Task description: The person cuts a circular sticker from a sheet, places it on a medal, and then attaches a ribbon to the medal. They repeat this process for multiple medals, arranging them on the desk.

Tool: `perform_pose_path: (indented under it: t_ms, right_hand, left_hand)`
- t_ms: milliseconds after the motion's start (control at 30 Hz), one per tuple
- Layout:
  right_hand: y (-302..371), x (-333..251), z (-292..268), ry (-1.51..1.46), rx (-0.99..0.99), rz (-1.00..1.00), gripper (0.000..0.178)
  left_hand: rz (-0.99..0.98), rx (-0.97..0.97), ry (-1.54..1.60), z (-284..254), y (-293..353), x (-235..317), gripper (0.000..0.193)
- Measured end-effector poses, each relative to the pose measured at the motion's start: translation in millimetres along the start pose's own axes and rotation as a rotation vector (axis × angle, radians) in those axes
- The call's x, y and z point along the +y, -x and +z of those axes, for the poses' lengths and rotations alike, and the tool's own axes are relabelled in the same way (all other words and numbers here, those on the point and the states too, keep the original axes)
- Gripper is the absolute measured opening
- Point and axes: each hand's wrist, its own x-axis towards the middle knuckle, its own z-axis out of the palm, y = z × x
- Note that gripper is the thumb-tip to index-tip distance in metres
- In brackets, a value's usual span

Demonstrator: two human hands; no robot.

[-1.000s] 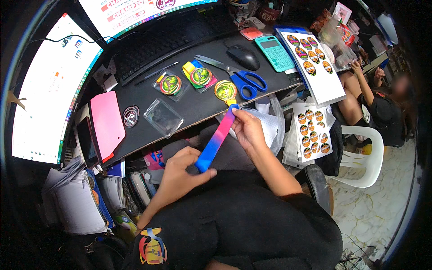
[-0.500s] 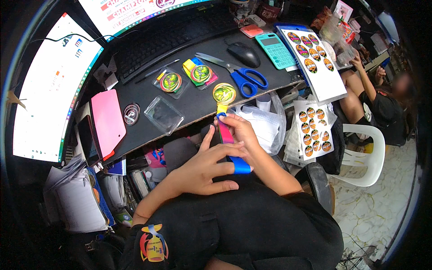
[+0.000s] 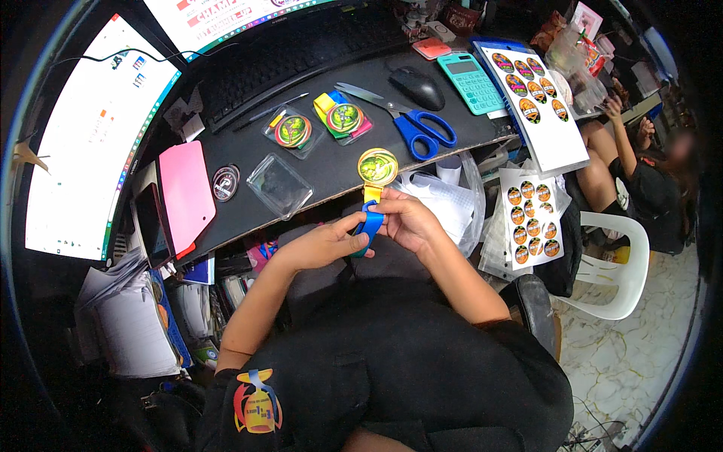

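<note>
A round medal (image 3: 377, 167) with a gold rim and green-yellow face lies at the desk's front edge. From it hangs a ribbon (image 3: 369, 228), yellow near the medal and blue lower down. My right hand (image 3: 407, 221) pinches the ribbon just below the medal. Beside it, my left hand (image 3: 329, 242) is closed on the blue part, thumb over the band, which looks folded there. Two similar medals with wrapped ribbons, one in a clear case (image 3: 292, 131) and one beside it (image 3: 345, 118), sit farther back. An empty clear case (image 3: 279, 186) lies left of my hands.
Blue-handled scissors (image 3: 424, 135) lie behind the medal, near a black mouse (image 3: 416, 88) and teal calculator (image 3: 472, 83). Sticker sheets (image 3: 532, 218) hang at right, above a white chair (image 3: 619, 279). A pink folder (image 3: 186, 197) stands left. Another person (image 3: 646, 181) sits at far right.
My left hand has moved up the ribbon toward my right hand, drawing the blue band up with it. My right hand still grips near the medal. The view has shifted slightly.
</note>
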Motion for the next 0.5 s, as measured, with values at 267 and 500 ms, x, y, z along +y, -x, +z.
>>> perform_pose_path:
  t_ms: [267, 500]
  right_hand:
    - [15.0, -2.2, 18.5, 0.310, 0.043, -0.297, 0.028]
    - [23.9, -13.9, 30.2, 1.036, -0.169, -1.058, 0.037]
  left_hand:
    - [-0.122, 0.093, 0.045, -2.7, 4.8, 20.3, 0.065]
    - [0.155, -0.011, 0.299, -14.8, 10.5, 28.2, 0.105]
